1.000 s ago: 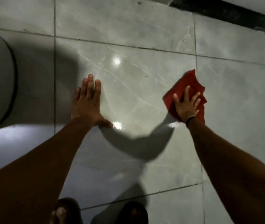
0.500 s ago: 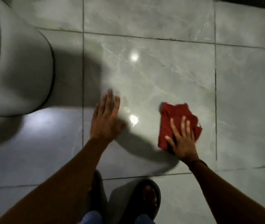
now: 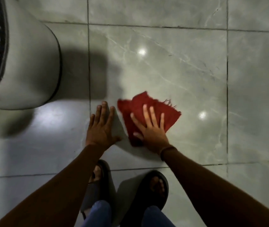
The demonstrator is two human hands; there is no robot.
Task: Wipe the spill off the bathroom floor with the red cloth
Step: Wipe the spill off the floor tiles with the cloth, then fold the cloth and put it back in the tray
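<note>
The red cloth [image 3: 140, 105] lies crumpled on the grey marbled floor tile [image 3: 187, 76], its frayed edge pointing right. My right hand [image 3: 150, 130] presses flat on the cloth's near half, fingers spread. My left hand [image 3: 100, 126] rests flat on the bare tile just left of the cloth, fingers together, holding nothing. The floor is glossy with two bright light reflections; I cannot make out a distinct spill.
A white toilet base [image 3: 29, 66] with a dark lettered band stands at the upper left, casting a shadow across the tile. My two feet in dark sandals [image 3: 148, 189] stand just below the hands. Dark grout lines cross the floor.
My right hand has dragged the red cloth left and toward me, close to my left hand. The view has tilted down, showing more of my feet and the toilet.
</note>
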